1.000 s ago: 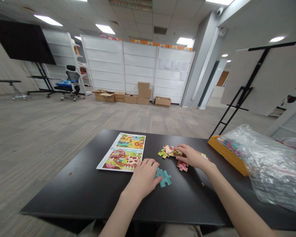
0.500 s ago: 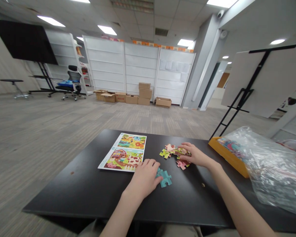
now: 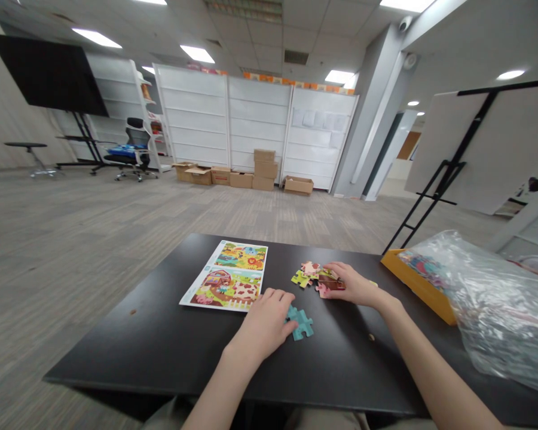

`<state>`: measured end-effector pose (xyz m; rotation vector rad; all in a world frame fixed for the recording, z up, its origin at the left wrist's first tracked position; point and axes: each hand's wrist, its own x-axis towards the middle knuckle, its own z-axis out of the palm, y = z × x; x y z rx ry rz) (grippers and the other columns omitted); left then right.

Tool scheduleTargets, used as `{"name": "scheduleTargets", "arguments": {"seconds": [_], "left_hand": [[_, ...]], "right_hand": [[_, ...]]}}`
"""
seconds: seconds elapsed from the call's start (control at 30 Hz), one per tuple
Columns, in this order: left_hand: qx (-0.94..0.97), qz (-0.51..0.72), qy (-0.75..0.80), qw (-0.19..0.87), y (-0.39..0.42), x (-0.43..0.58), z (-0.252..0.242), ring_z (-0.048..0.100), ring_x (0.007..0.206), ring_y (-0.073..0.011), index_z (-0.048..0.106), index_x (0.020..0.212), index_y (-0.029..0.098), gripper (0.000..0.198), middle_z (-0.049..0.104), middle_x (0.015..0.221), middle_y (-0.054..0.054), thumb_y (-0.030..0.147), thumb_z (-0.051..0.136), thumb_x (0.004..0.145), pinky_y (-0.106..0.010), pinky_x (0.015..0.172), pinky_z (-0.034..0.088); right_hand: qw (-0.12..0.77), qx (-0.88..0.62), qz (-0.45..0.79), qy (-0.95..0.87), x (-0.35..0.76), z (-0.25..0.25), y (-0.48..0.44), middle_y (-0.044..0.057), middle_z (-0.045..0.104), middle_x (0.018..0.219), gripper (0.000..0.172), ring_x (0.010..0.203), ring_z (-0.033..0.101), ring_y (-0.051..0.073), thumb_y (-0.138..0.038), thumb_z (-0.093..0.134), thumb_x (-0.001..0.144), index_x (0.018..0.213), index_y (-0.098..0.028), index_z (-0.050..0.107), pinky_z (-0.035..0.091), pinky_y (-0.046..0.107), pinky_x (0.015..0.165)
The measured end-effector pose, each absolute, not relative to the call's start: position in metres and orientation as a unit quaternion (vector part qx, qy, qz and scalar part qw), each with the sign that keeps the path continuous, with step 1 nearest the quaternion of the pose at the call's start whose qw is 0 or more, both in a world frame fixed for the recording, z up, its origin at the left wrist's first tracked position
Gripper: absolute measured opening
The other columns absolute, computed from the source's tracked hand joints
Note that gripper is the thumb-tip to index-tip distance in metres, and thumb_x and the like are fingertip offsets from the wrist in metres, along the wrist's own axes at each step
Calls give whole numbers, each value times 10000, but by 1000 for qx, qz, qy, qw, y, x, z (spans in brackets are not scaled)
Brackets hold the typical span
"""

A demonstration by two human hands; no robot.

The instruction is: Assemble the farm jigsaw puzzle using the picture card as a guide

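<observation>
Pressing my left hand (image 3: 264, 325) down on the joined teal cardboard puzzle pieces (image 3: 302, 323), head view. The fingers are bent and close together, tips on the pieces' left edge, nothing pinched. The teal pair lies flat on the black matte table (image 3: 161, 346), just right of that hand and near the front middle.

My right hand (image 3: 354, 285) is laid over the small heap of loose multicoloured puzzle pieces (image 3: 308, 273) further back. Its fingers are stretched out side by side, tips touching a brown-and-pink piece (image 3: 328, 286). The thumb is hidden, so I can't tell if it pinches.

The printed farm-picture reference sheet (image 3: 228, 282) sits left of the heap, apart from both hands. An orange-yellow cardboard box tray (image 3: 419, 286) and a crumpled clear plastic bag (image 3: 488, 304) are off to the right.

Step in hand, my judgement: picking through the loose heap while steadying the teal pair. A pick would call for a fingertip nip at a piece's edge, since they lie flat.
</observation>
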<state>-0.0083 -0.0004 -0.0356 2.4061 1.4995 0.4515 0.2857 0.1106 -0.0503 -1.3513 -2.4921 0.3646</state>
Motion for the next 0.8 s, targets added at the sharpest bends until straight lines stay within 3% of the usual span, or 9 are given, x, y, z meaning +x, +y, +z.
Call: {"name": "scheduleTargets", "arguments": {"seconds": [0.17,0.3,0.47,0.57,0.67,0.8], "left_hand": [[821,197,509,171,-1,-7,-36,558,1220,-297,586,1292,218,436,644,1281,-90,274,682,871,-435,1044,455],[788,293,489,232,1,-3,-39,576,1214,-270,542,1339,241,528,611,1320,-77,268,711,839,-419,1054,459],[715,405,469,325,4,5,-40,636,1091,-218,507,1351,238,617,608,1299,-79,283,760,790,-371,945,534],[685,428,457,372,5,13,-35,662,1052,-208,537,1290,225,540,639,1265,-82,294,752,799,-343,878,559],[667,443,442,404,8,20,-34,676,1050,-200,536,1282,213,494,652,1258,-86,312,717,833,-331,880,563],[688,436,462,350,15,25,-42,635,1154,-233,535,1302,230,520,629,1308,-82,353,725,834,-371,950,538]], "right_hand": [[189,-450,102,-867,274,-49,108,167,596,1363,539,1259,562,342,-503,718,853,1301,-216,632,436,524,1087],[234,-381,172,-878,261,-33,94,131,618,1355,444,1242,595,287,-462,694,892,1276,-243,653,459,464,1088],[227,-297,269,-888,235,-12,66,88,664,1316,438,1238,602,275,-483,771,840,1221,-282,695,464,438,1088],[273,-239,281,-888,222,-11,57,90,687,1247,245,1174,633,250,-444,698,915,1071,-265,757,487,420,1048],[316,-250,281,-871,219,-13,59,80,739,1057,233,1028,677,226,-432,643,953,905,-239,763,530,388,949],[330,-385,296,-810,235,-17,74,33,730,824,286,697,661,172,-494,679,900,977,-220,716,544,301,660]]}}
